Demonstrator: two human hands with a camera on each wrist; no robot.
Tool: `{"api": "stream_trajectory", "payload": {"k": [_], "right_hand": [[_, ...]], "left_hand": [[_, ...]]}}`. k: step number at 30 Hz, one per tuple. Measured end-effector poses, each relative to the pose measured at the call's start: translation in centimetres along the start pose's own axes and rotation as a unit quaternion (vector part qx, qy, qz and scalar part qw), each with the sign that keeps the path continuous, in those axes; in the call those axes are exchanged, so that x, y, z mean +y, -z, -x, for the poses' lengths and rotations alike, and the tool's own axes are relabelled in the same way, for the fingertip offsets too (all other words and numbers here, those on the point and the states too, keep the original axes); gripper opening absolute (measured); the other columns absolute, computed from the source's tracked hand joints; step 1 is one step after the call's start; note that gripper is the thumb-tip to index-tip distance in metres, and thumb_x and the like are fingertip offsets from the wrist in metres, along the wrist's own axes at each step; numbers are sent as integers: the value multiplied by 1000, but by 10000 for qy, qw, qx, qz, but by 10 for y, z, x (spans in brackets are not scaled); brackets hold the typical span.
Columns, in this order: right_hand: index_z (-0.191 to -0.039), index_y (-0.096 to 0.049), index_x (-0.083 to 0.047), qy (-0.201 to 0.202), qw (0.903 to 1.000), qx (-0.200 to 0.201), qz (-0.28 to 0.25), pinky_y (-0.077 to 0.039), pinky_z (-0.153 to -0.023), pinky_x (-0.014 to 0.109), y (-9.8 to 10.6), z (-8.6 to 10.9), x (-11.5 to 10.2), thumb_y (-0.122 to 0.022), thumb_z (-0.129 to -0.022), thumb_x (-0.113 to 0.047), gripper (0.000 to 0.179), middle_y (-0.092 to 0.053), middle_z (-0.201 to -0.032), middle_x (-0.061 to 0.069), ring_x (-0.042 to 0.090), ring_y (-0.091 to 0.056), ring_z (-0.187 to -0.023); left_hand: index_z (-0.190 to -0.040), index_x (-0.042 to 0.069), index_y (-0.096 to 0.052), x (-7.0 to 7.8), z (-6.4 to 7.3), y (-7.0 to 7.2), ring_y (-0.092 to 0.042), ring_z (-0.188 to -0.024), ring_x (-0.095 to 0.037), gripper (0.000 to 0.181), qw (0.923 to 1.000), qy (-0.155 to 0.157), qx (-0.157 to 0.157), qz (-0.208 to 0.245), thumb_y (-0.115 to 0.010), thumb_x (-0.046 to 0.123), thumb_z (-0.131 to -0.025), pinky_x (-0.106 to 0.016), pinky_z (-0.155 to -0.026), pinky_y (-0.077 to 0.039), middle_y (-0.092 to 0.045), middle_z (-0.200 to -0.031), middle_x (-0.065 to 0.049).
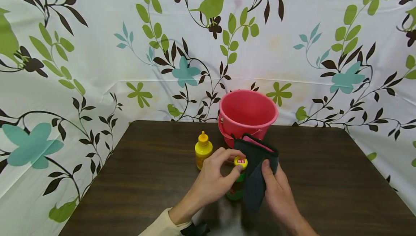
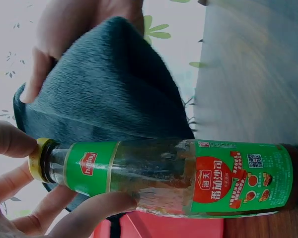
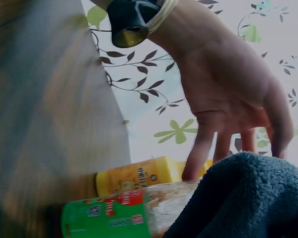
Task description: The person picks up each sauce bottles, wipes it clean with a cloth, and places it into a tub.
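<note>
A glass ketchup bottle [image 2: 159, 178] with green and red labels and a yellow cap [image 1: 241, 162] stands upright on the table. My left hand [image 1: 216, 173] pinches the cap between thumb and fingers, and one finger lies along the bottle in the left wrist view. In my right hand [image 1: 282, 194] is a dark grey-green cloth [image 1: 255, 178], gripped with the thumb on its near side. The cloth hangs beside the bottle and partly covers it in the head view. Most of the right hand's fingers are hidden behind the cloth.
A yellow squeeze bottle [image 1: 203, 151] with a pointed nozzle stands left of the ketchup bottle. Behind the hands is a pink bucket [image 1: 248, 109], its handle hanging down. The dark wooden table [image 1: 156, 156] ends at a leaf-and-bird patterned curtain [image 1: 107, 48].
</note>
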State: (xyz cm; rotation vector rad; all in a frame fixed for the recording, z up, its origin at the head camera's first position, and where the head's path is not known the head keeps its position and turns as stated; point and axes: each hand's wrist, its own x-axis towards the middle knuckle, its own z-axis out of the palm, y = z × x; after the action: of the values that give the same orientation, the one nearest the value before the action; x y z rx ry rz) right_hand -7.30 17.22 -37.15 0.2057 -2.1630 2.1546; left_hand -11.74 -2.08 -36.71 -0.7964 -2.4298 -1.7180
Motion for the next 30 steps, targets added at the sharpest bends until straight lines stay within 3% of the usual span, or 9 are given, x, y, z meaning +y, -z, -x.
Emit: {"api": "stream_trajectory", "payload": {"k": [4, 9, 17, 24, 30], "right_hand": [[-144, -44, -4, 231, 9995, 215, 94, -59, -80, 28, 2, 0, -6, -29, -117, -30, 40, -64, -115, 4, 12, -66, -100], [-153, -41, -9, 25, 9984, 493, 284, -55, -94, 21, 4, 0, -12, -29, -116, -36, 47, -56, -140, 3, 6, -58, -121], [-147, -46, -8, -111, 9974, 529, 469, -54, -90, 23, 2, 3, -14, -31, -116, -36, 44, -61, -128, 2, 8, -61, -112], [-153, -43, -11, -383, 9969, 344, 601, -48, -95, 18, 1, 5, -16, -29, -116, -39, 48, -53, -142, 9, 4, -54, -119], [-165, -34, -22, -17, 9985, -179, 518, -42, -104, 13, -2, 8, -19, -30, -117, -36, 50, -37, -168, 2, 4, -43, -142]], "left_hand": [[-123, 22, -73, -1, -1, 0, -71, -106, -14, 25, 10000, 44, -59, -29, -70, 18, -99, -30, -94, -61, -67, -107, 6], [-123, 21, -73, -2, -2, 1, -71, -105, -16, 24, 9999, 51, -104, -7, -70, 20, -100, -27, -94, -61, -68, -109, 1], [-123, 22, -73, 0, -2, 2, -71, -105, -13, 26, 9999, 129, -91, 19, -71, 17, -98, -26, -94, -60, -67, -108, 6], [-123, 23, -72, 0, -3, 2, -70, -103, -10, 26, 9998, 157, -97, 2, -71, 18, -98, -24, -92, -60, -66, -107, 8], [-123, 22, -72, 0, -3, 2, -70, -102, -10, 26, 9999, 129, -90, 18, -71, 17, -98, -27, -92, -61, -66, -107, 7]]}}
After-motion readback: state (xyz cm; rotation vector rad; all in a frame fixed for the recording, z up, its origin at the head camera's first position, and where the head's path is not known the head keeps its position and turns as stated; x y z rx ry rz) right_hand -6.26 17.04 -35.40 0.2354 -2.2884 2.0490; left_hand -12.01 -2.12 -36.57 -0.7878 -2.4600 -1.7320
